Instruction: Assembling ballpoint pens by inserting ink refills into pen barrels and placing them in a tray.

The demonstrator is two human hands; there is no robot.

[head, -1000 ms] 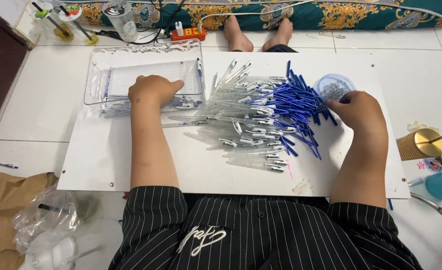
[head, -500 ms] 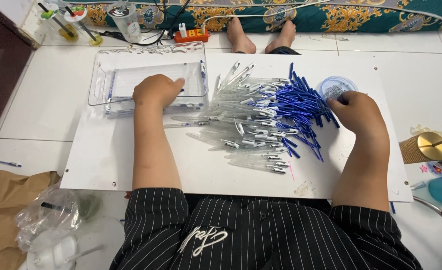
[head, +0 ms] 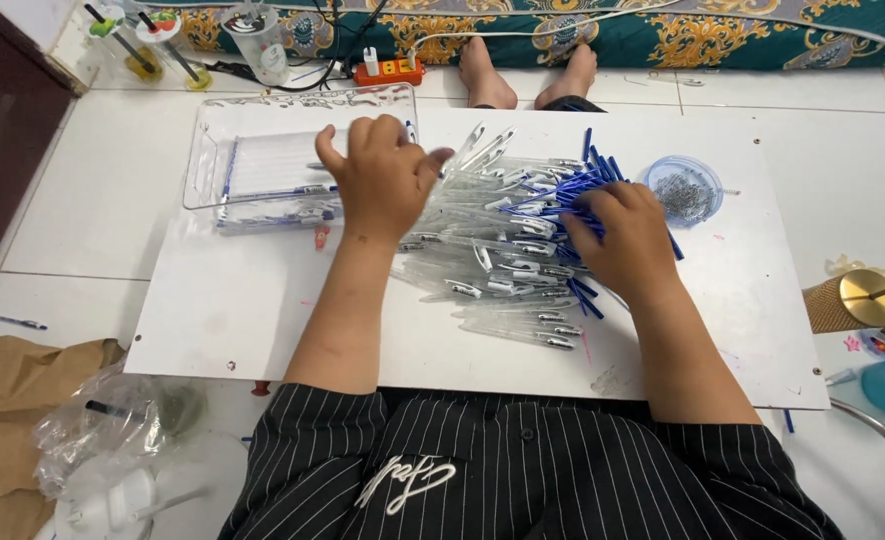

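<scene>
My left hand hovers, fingers loosely curled and holding nothing, beside the clear tray; my right hand presses the blue pen refills, grip unclear.

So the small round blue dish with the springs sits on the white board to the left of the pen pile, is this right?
Not quite: the head view shows the small round blue dish on the white board to the right of the pen pile, beyond the right hand.

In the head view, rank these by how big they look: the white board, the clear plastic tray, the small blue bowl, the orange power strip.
1. White board
2. Clear plastic tray
3. Small blue bowl
4. Orange power strip, though it lies farther away, so that gap is unsure.
</scene>
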